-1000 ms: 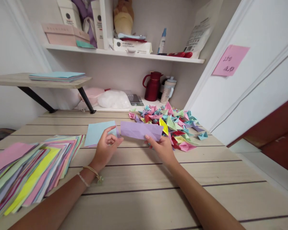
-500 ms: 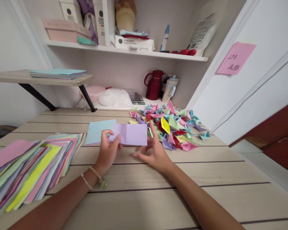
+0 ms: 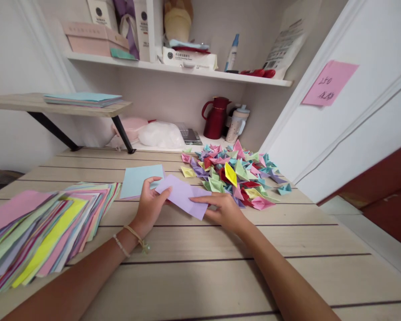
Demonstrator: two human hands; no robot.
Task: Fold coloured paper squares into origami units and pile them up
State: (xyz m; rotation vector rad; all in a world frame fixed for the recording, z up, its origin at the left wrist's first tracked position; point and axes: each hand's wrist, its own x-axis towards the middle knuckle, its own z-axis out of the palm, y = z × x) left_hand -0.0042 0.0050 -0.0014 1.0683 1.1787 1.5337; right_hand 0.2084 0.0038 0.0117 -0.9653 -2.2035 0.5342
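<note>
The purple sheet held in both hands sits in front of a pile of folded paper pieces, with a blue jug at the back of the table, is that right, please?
Not quite: the jug is dark red, not blue, as the head view shows. The purple sheet is in the left hand and right hand, before the pile of folded paper pieces.

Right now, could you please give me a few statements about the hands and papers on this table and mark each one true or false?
1. Both hands, left hand and right hand, hold the purple paper. True.
2. The folded paper pieces lie left of the hands. False: they lie to the right, toward the back.
3. A fanned stack of coloured sheets lies at the table's left. True.
4. The purple paper is crumpled into a ball. False: it is a flat, folded strip.
5. A light blue sheet lies behind the left hand. True.
</note>
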